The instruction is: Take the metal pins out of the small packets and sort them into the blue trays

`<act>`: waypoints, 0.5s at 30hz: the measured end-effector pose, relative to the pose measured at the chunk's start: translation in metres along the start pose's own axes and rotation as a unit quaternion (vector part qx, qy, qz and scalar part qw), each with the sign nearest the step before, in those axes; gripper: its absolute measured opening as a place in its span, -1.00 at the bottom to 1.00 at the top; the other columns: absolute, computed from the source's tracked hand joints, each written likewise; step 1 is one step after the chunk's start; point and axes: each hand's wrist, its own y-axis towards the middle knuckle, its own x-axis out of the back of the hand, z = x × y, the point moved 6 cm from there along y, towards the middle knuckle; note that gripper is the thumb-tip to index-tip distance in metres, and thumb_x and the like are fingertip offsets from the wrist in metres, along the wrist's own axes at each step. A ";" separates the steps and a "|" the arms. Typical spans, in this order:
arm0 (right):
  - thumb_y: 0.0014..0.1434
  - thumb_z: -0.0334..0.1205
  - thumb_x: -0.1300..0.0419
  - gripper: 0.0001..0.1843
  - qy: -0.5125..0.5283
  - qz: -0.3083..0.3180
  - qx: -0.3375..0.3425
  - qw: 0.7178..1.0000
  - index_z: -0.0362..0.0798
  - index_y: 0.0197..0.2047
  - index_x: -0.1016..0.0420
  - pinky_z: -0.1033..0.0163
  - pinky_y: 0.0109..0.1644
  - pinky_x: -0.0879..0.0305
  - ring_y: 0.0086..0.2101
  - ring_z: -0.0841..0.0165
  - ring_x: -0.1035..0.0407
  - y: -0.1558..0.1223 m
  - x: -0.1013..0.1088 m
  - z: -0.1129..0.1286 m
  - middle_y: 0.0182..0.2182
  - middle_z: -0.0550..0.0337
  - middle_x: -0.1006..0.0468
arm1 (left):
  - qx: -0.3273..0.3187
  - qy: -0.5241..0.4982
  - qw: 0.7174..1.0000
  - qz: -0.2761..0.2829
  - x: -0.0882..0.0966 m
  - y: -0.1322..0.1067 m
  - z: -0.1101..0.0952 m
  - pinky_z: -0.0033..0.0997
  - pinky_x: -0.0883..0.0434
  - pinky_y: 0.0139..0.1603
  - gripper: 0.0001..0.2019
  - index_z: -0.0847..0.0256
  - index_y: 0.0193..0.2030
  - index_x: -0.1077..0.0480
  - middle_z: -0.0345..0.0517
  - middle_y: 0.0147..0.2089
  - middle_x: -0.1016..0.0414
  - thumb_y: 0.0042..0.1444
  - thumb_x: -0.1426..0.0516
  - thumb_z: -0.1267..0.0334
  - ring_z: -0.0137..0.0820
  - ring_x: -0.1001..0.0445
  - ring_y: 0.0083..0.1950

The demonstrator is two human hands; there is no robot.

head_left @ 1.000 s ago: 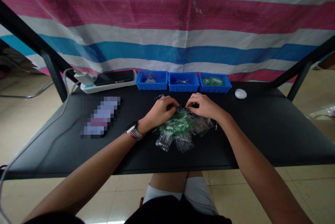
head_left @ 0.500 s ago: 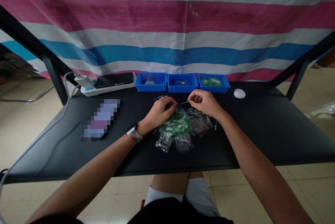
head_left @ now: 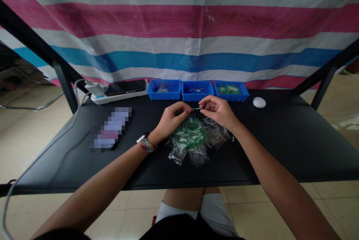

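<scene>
Between my two hands a thin silvery metal pin (head_left: 196,108) is stretched level above the pile. My left hand (head_left: 175,117) pinches its left end between thumb and fingertips, and my right hand (head_left: 220,111) pinches the right end. Just below lie green-tinted plastic packets (head_left: 190,134) with small light pieces in or on them. Clear packets (head_left: 177,154) with small metal pieces spread around the front and right of the pile. Several loose metal pins (head_left: 208,121) lie under my right hand, partly hidden by it.
At the back stand three blue bins: the left bin (head_left: 164,96) with clear packets, the middle bin (head_left: 197,97) with metal pins, the right bin (head_left: 233,98) with green packets. A power strip (head_left: 99,100), a dark phone (head_left: 125,87), a blurred phone (head_left: 112,129) and a white oval object (head_left: 259,102) are nearby.
My left hand has lifted from the green packets and taken the pin's free end. The right hand still grips the pin, now closer to the left hand. The view has shifted slightly.
</scene>
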 end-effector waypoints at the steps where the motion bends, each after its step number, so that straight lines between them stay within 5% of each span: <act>1: 0.07 -0.20 -0.48 -0.67 0.016 0.006 -0.015 1.000 -0.01 -0.09 -0.59 0.25 -0.31 -0.42 -0.37 0.38 -0.46 0.000 0.000 -0.001 -0.23 0.17 -0.59 | -0.008 0.001 1.000 -0.019 0.002 -0.001 -0.003 -0.33 -0.47 -0.09 -0.80 0.18 -0.19 -0.58 -0.10 -0.20 -0.65 0.37 -0.21 0.12 -0.31 -0.58 -0.16; 9: 0.24 0.21 -0.36 -0.55 0.099 0.062 -0.120 0.986 -0.05 -0.29 -0.57 0.34 -0.50 -0.32 -0.52 0.42 -0.42 -0.002 -0.009 -0.007 -0.46 0.19 -0.56 | -0.060 0.040 0.995 -0.073 0.009 -0.005 -0.019 -0.26 -0.49 -0.08 -0.86 0.15 -0.22 -0.64 -0.07 -0.22 -0.65 0.33 -0.26 0.20 -0.29 -0.59 -0.17; 15: 0.19 0.19 -0.41 -0.55 0.092 0.059 -0.117 0.987 -0.05 -0.40 -0.57 0.33 -0.47 -0.34 -0.53 0.41 -0.40 -0.003 -0.012 -0.008 -0.54 0.22 -0.52 | -0.047 0.039 0.996 -0.064 0.008 -0.004 -0.013 -0.27 -0.50 -0.08 -0.87 0.14 -0.20 -0.65 -0.08 -0.19 -0.67 0.32 -0.26 0.20 -0.29 -0.60 -0.16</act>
